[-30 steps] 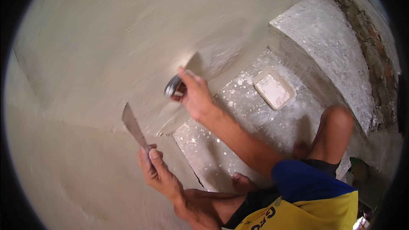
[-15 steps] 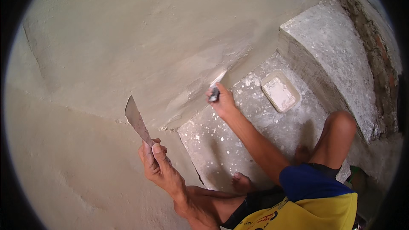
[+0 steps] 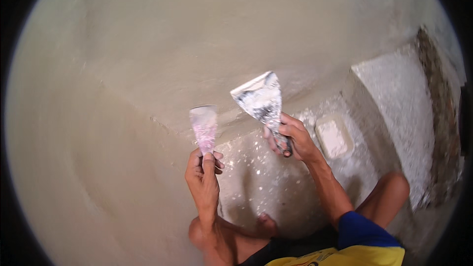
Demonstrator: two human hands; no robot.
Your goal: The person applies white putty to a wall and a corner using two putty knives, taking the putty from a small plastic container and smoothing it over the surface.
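My left hand [image 3: 208,167] grips the handle of a narrow putty knife [image 3: 204,123], its blade upright and stained pinkish-white, just in front of the plastered wall [image 3: 157,49]. To its right, my right hand [image 3: 295,138] is closed on the handle of a wider scraper [image 3: 256,96], whose blade is smeared with white paste along its edge and face. The two blades are apart, side by side. Behind my right hand, a shallow rectangular plastic tub [image 3: 335,137] with white paste rests on the speckled concrete surface [image 3: 241,160].
A concrete step [image 3: 394,113] rises at the right, bordered by a rough strip of exposed masonry [image 3: 438,118]. My bent legs and bare foot [image 3: 266,224] are on the low surface beneath my arms. Plastered wall surfaces meet along a corner line at the left.
My right hand has left the wall's lower edge, turning the scraper face up beside the left knife. My left hand has moved right, its blade more upright. The view has shifted too.
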